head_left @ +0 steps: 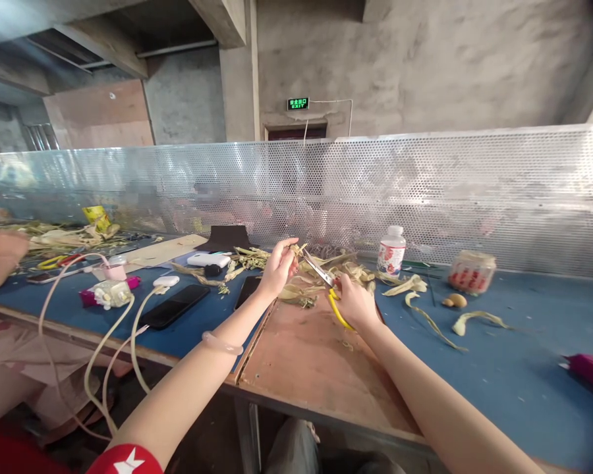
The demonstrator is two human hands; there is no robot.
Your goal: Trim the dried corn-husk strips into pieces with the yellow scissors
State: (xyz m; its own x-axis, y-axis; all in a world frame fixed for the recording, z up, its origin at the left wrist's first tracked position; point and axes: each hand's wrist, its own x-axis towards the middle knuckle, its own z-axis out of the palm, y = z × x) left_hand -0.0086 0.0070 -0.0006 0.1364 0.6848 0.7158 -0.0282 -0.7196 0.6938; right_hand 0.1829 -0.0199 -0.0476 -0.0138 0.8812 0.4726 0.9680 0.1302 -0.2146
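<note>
1. My right hand is closed around the handles of the scissors, probably to steer the blades.
2. My left hand pinches a dried husk at the scissors' tips, seemingly steadying it.
3. More husks lie around the scissors on the bench, presumably for easy reach.

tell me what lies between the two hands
The head view shows scissors blades, a dried plant piece near their tips, and dried scraps below.

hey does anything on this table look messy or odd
Two things, perhaps. At left, cables hang loosely over the front edge of the blue table, where they could snag. At right, pale dried strips lie scattered apart from the heap. Nothing looks clearly damaged.
</note>
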